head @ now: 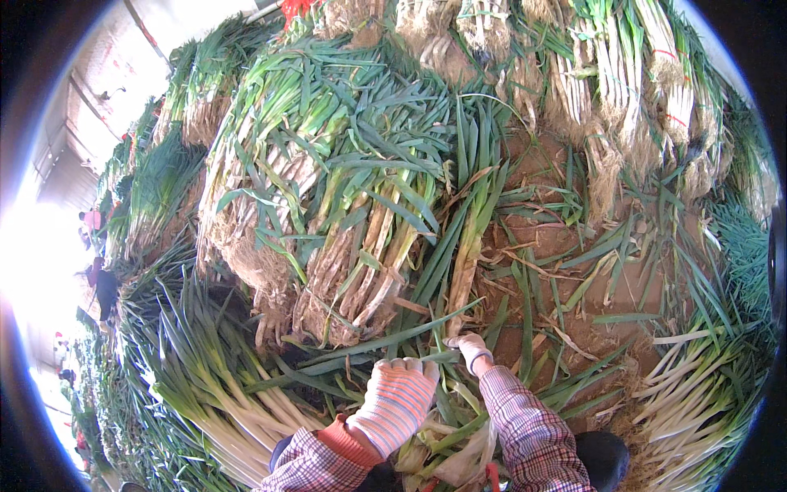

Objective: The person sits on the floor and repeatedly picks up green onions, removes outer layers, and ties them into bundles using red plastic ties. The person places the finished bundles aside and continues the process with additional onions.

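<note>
My left hand (399, 403), in a striped knit glove, is curled with its knuckles up, and its fingertips are hidden. A green leaf (439, 356) stretches from beside it towards my right hand (472, 350), which wears a pale glove. The right fingers are at the dirty root end of a long green onion (464, 277) that lies leaves-away on the ground; their grip is too small to make out. Just beyond my left hand stands a big heap of untrimmed green onions (363, 270) with brown, soil-covered roots. Stripped leaves and pale skins (455, 440) lie below, between my forearms.
Peeled white-stemmed green onions lie in piles at the left (227, 418) and right (682, 400). Loose leaves litter the brown ground (553, 166). Tied bundles with red bands (673, 117) stand at the back right. More bundles (209, 111) line the far left.
</note>
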### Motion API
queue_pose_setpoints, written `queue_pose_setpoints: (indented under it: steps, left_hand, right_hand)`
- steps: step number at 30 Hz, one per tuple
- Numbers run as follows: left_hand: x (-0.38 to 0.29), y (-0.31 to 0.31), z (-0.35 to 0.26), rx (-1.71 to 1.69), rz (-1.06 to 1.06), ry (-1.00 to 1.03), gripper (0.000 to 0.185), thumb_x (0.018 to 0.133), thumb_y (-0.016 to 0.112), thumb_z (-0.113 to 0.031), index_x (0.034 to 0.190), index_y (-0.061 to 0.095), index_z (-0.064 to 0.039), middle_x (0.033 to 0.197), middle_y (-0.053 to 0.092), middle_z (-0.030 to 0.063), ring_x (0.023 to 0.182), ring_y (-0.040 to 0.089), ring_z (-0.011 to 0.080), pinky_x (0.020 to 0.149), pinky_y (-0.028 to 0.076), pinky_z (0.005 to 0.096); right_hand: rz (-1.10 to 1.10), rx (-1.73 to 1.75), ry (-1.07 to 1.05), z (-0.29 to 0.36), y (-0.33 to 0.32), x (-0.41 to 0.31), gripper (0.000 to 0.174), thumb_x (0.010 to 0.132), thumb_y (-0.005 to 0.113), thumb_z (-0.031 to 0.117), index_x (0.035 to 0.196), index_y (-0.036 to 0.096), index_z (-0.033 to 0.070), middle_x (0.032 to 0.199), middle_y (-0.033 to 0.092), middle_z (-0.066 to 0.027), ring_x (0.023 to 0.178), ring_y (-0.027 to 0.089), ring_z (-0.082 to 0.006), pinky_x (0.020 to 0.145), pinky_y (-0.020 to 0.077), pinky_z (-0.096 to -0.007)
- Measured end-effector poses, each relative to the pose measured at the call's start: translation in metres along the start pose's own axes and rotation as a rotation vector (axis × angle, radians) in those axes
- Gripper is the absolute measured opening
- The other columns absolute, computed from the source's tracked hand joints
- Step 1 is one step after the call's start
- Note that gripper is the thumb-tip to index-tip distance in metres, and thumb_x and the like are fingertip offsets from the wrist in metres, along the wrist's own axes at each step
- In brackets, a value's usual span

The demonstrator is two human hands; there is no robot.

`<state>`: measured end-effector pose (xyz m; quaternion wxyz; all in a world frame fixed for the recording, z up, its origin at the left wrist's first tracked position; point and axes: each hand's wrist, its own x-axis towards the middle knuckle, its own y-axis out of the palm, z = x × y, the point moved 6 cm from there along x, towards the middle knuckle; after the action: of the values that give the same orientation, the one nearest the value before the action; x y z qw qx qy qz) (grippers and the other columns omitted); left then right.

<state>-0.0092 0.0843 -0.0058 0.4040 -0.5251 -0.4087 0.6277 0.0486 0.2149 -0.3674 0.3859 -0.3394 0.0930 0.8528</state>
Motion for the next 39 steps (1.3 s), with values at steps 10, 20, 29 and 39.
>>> queue_pose_setpoints:
  steps: [10,20,29,39]
  left_hand:
    - [-0.017,-0.014,0.004,-0.085,-0.046,-0.071,0.039,0.088,0.061,-0.039,0.110,0.055,-0.008,0.096,0.064,0.0137,0.086,0.066,0.0312,0.076,0.049,0.0445]
    - [-0.022,-0.030,0.056,-1.100,-0.769,-0.229,0.035,0.086,0.066,-0.034,0.108,0.065,-0.007,0.077,0.065,0.0164,0.072,0.067,0.0290,0.066,0.052,0.0409]
    - [0.035,0.044,-0.041,-2.147,0.159,-0.287,0.037,0.092,0.068,-0.035,0.113,0.064,-0.004,0.094,0.066,0.0014,0.083,0.061,0.0133,0.078,0.050,0.0317]
    - [0.021,0.014,-0.073,-2.272,0.058,-0.052,0.035,0.081,0.068,-0.008,0.114,0.059,-0.001,0.092,0.064,0.0049,0.076,0.063,0.0152,0.070,0.054,0.0299]
  right_hand:
    - [0.092,0.879,0.084,0.086,-0.007,-0.066,0.018,0.080,0.066,0.021,0.089,0.066,0.005,0.079,0.067,-0.0081,0.072,0.064,-0.0237,0.068,0.0527,-0.0393]
    - [0.219,0.482,-0.155,0.258,-0.081,-0.289,0.027,0.093,0.055,0.027,0.105,0.064,0.006,0.094,0.069,-0.0058,0.078,0.067,-0.0207,0.063,0.0558,-0.0381]
    - [0.501,0.158,-0.239,0.154,-0.035,-0.392,0.022,0.092,0.062,0.028,0.093,0.065,0.007,0.074,0.061,0.0014,0.070,0.057,-0.0095,0.065,0.0478,-0.0255]
    - [0.288,0.018,-0.553,0.191,-0.132,-0.335,0.034,0.090,0.070,0.034,0.103,0.071,0.003,0.098,0.071,-0.0100,0.092,0.066,-0.0161,0.082,0.0507,-0.0256]
